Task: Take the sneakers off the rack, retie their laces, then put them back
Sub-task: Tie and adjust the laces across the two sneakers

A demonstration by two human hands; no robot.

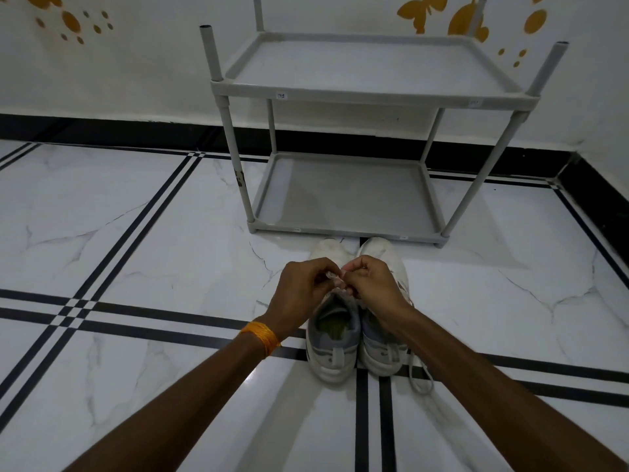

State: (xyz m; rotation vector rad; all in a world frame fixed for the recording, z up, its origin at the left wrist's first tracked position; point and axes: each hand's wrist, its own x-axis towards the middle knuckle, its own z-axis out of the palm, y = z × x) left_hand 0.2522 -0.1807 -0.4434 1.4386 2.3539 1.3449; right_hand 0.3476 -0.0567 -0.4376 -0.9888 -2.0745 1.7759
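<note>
I see the white marble-patterned floor [143, 233] filling most of the view, crossed by pairs of black stripes, with a black skirting band where it meets the white wall [136, 73], which carries orange butterfly and dot decals. Against that wall stands the grey two-tier rack [371, 93]; both of its shelves are bare, and the lower one sits right on the floor.

Just in front of the rack's lower front edge, I see the two sneakers side by side on the floor, touching each other, toes pointing toward the rack and heels toward me. The left sneaker [335, 338] is white with a grey collar and a greenish insole showing in its opening. The right sneaker [383, 352] matches it, though my right forearm covers much of its outer side. A loose lace [420, 376] from the right sneaker trails down onto the floor beside its heel in a loop.

Both arms reach in from the bottom edge. My left hand [299, 291] and right hand [371, 284] meet above the tongue of the left sneaker, fingertips almost touching, each one pinching a bit of the pale lace [335, 279] between thumb and forefinger. What shape the lace takes between the fingers is too small to tell. An orange thread band [262, 337] wraps my left wrist.
</note>
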